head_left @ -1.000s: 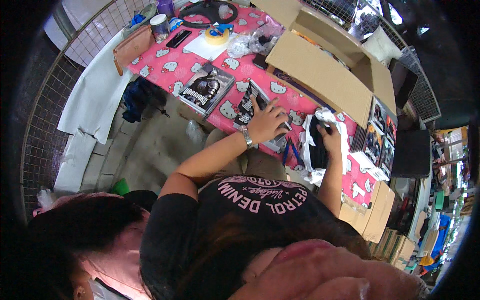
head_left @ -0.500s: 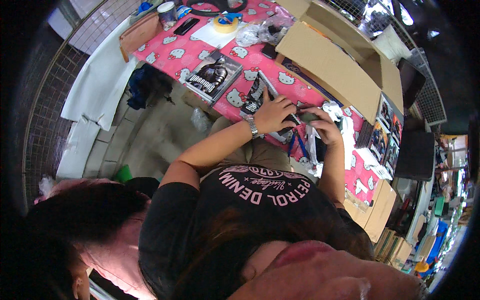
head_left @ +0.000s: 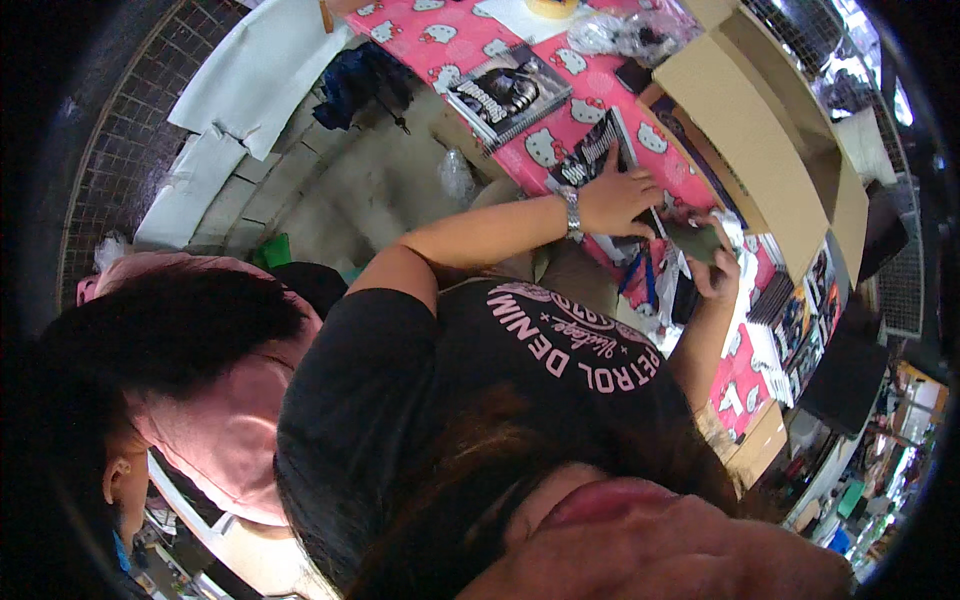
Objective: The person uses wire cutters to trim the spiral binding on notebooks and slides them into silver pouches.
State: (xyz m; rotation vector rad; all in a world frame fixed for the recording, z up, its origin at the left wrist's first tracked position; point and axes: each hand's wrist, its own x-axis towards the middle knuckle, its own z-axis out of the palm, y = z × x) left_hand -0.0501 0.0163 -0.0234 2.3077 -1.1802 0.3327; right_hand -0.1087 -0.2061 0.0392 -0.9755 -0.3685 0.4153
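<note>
My left hand (head_left: 615,198), with a metal watch at its wrist, lies with fingers stretched over a dark-covered spiral notebook (head_left: 585,158) on the table. My right hand (head_left: 716,272) is just beyond the notebook's right side. Its fingers and thumb pinch a flat grey-green piece (head_left: 693,241), whose kind I cannot make out. Left of my left hand lies another spiral notebook (head_left: 508,95) with an armoured figure on its cover. Between my hands and my body is a blue and red item (head_left: 640,278), partly hidden. A black object (head_left: 685,300) lies near my right wrist.
A pink patterned cloth covers the table (head_left: 545,150). Behind my hands stands an open cardboard box (head_left: 745,115). Stacked notebooks (head_left: 808,310) lie at the right, crumpled clear plastic (head_left: 625,38) at the back. Another person in pink (head_left: 215,400) is close on my left.
The whole view has shifted, so the table sits further right and higher. My right hand now shows more of the grey-green piece; my left hand stays on the notebook.
</note>
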